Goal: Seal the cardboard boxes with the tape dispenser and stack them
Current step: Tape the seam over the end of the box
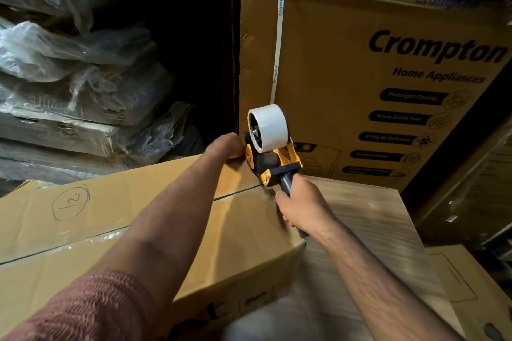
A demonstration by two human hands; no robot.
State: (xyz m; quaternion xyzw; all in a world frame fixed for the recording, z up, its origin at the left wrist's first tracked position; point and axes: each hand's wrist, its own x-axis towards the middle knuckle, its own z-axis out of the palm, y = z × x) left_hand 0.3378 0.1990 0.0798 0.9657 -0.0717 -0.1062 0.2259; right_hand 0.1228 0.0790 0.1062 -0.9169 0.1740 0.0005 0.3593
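Head cam: your right hand (300, 206) wrapped tight round tape dispenser (270, 147) handle, dispenser sitting at far end of cardboard box (133, 230) top seam. Your left hand (225, 145) reaches to far box edge just beside dispenser, fingers curled over edge; can't tell how firm. Box marked "21" w/ circle. Crompton carton (360, 77) upright behind, plastic-wrapped stacks (69, 77) at left.

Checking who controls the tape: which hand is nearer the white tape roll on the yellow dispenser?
Left. The left hand rests at the box's far edge, right beside the white tape roll; the right hand grips the dispenser's dark handle below it.
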